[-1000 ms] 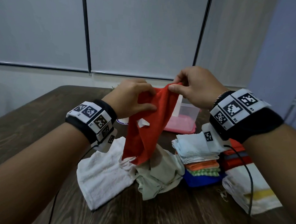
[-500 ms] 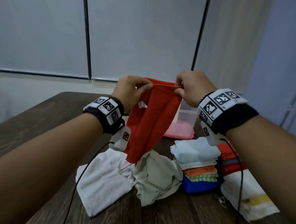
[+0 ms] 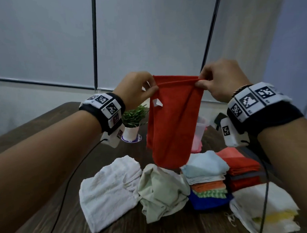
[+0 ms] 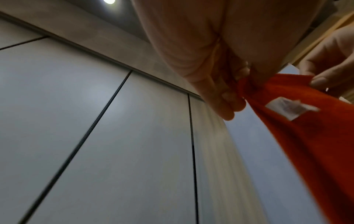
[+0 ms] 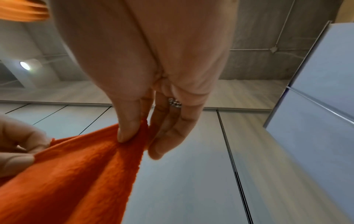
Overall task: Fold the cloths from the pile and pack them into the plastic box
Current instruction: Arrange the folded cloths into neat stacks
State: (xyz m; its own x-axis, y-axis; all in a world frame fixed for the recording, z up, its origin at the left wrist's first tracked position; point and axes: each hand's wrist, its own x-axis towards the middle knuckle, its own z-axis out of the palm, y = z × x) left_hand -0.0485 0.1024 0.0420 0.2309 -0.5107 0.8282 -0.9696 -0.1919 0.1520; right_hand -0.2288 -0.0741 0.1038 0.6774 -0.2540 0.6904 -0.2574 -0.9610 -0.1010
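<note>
At about 8 o'clock on the dark wooden tabletop (image 3: 44, 130) lies a rumpled white towel (image 3: 110, 189), and just to its right, touching it, a crumpled pale beige cloth (image 3: 160, 189). Beyond them, at 11 o'clock, a small potted plant (image 3: 132, 121) stands in a white pot.

The left hand (image 3: 135, 90) is raised above the tabletop, thumb and fingers pinching the upper left corner of a red cloth (image 3: 173, 120). The cloth hangs straight down from its top hem, doubled lengthwise with soft vertical creases, its lower end just above the beige cloth and not clearly touching it. A white care label (image 3: 156, 103) sticks out near the left edge. The right hand (image 3: 220, 80) pinches the upper right corner between thumb and forefinger, the other fingers loosely extended; a ring (image 5: 174, 102) shows in the right wrist view.

Behind the cloth, at 1 o'clock, the clear plastic box (image 3: 200, 128) stands partly hidden, something pink inside it. At 4 o'clock sits a stack of folded cloths (image 3: 206, 175), light blue on top, then white, orange, green and blue. Beside it is a folded red stack (image 3: 241, 168) and, nearer, a white towel with a yellow stripe (image 3: 267, 211).
</note>
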